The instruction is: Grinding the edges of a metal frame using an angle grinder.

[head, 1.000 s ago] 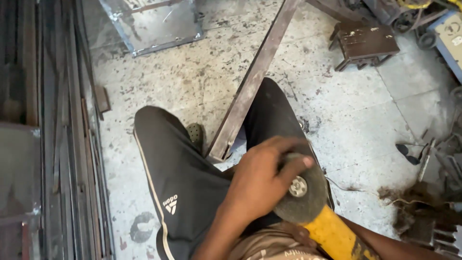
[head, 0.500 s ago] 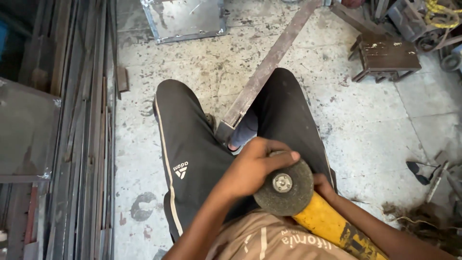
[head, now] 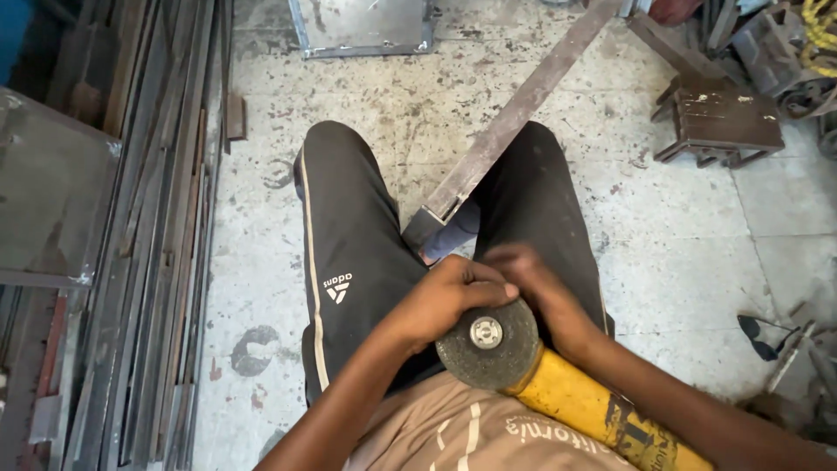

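Under our left hand, curled closed over its upper rim, sits the grinding disc of the yellow angle grinder, whose head our right hand clasps; we judge it heavy, rigid, abrasive-edged, best gripped by the body.

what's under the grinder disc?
Under the grinding disc: the tan shirt and dark trousers. The left hand and right hand cover its far edge; the guard is hidden.
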